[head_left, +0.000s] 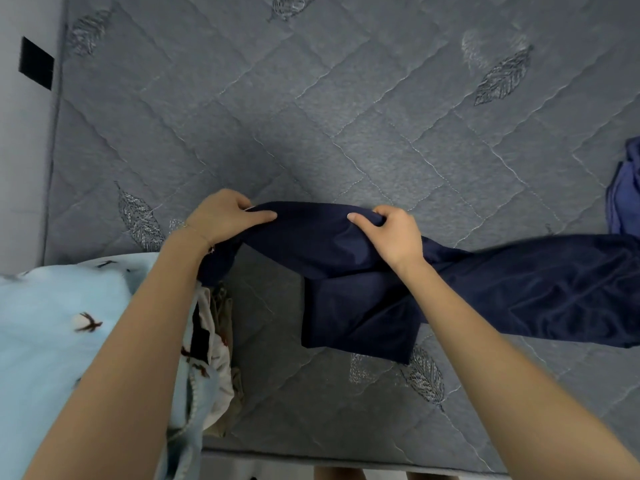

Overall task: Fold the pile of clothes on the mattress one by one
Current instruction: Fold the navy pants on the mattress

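A dark navy garment (363, 292) is lifted over the grey quilted mattress (311, 116). My left hand (221, 216) grips its upper edge at the left, and my right hand (391, 233) grips the same edge further right. The cloth between them is stretched into a band. A long part of the garment trails off to the right edge of the view and lies on the mattress. A folded flap hangs below my right wrist.
A light blue fleece with small brown prints (52, 327) lies at the left, over beige and white clothes (218, 368). A lighter blue garment (627, 192) shows at the right edge. A white wall (20, 150) borders the mattress on the left; the mattress's near edge (294, 459) runs along the bottom.
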